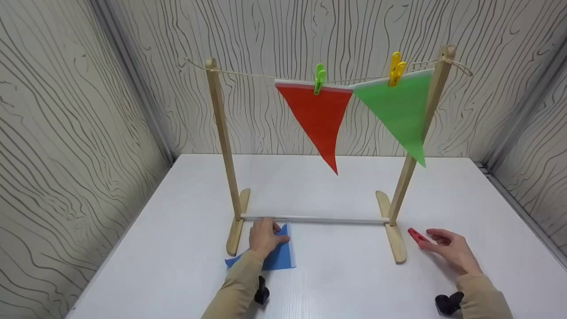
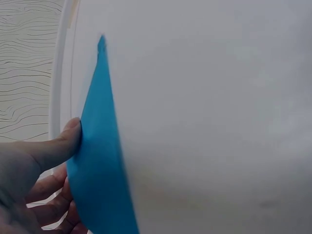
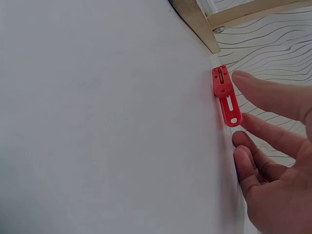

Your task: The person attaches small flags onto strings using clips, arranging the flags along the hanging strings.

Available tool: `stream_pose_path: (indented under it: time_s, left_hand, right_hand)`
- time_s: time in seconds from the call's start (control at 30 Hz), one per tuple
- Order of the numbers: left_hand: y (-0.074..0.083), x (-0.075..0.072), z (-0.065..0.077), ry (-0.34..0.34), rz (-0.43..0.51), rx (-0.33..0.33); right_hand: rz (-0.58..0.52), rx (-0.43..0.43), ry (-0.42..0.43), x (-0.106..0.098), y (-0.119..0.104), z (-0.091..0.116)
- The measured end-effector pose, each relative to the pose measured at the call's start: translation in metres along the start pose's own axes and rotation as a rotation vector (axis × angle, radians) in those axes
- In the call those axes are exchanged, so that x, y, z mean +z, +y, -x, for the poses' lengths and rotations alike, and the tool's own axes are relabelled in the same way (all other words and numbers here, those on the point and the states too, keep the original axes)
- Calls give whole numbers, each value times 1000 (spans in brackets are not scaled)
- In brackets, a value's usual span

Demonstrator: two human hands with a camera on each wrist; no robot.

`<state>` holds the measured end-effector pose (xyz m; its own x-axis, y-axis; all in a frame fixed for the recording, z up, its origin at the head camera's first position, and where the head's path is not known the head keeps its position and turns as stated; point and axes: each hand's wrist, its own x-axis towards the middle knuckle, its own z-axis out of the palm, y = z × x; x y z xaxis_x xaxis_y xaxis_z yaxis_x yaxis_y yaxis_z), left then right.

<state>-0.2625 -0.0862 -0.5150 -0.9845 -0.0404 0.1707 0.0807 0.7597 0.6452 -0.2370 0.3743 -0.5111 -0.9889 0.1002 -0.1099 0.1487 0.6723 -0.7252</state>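
My left hand (image 1: pixel 265 237) pinches a blue triangular pennant (image 1: pixel 280 257) with a white top edge, low over the table. In the left wrist view the thumb lies along the edge of the pennant (image 2: pixel 100 156) and the fingers sit partly behind it. On the right side of the table is a red clothespin (image 1: pixel 416 237). My right hand (image 1: pixel 456 252) is right beside it, thumb and index finger spread around it. In the right wrist view the clothespin (image 3: pixel 225 95) sits by the thumb and index fingertips; whether they touch it is unclear.
A wooden stand (image 1: pixel 226 150) carries a string (image 1: pixel 248 74) between two posts. A green clothespin (image 1: pixel 319 79) holds a red pennant (image 1: pixel 320 119) on it, and a yellow clothespin (image 1: pixel 395 71) a green pennant (image 1: pixel 401 110). A white rod (image 1: pixel 319 219) joins the feet.
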Motion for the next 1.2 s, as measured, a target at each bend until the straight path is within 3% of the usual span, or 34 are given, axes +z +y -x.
stream_pose_path:
  time_s: [0.4,0.7,1.2]
  left_hand:
    - [1,-2,1,-34,16,-24]
    - [-2,0,-1,-21,-1,-3]
    - [1,-3,-2,-61,81,-95]
  right_hand:
    - [41,39,-25,3,-6,-1]
    - [101,34,-34,3,-6,-2]
    - [80,53,-31,2,-7,-2]
